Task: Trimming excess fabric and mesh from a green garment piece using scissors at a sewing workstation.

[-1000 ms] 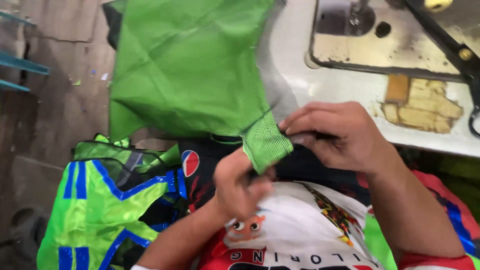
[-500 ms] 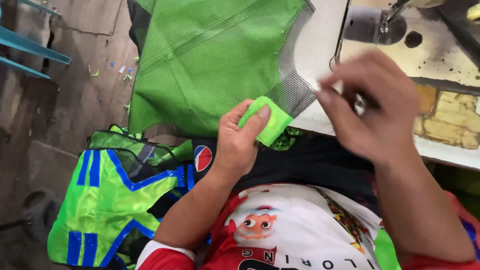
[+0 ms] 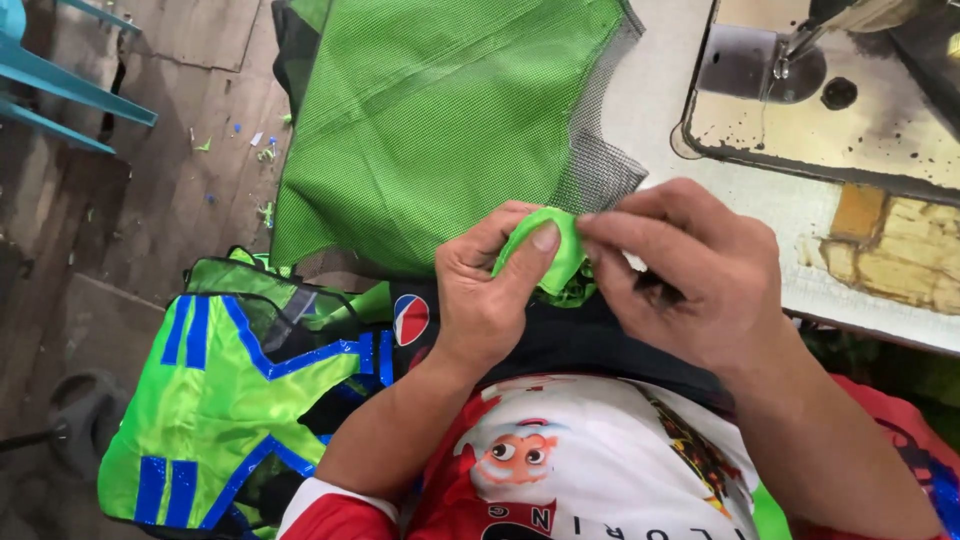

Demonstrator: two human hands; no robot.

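Both hands meet just below the green mesh cloth [image 3: 440,120], the left hand [image 3: 490,300] and right hand [image 3: 690,280] pinched on a small green fabric strip [image 3: 540,255], thumbs folding it tight.

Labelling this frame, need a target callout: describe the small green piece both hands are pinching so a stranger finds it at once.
Start at the sewing machine bed at top right, then drop to the big green mesh panel hanging off the table edge. Just below its lower right corner, the left hand and right hand meet on a small green fabric piece. Unlike the flat mesh, it is folded and smooth.
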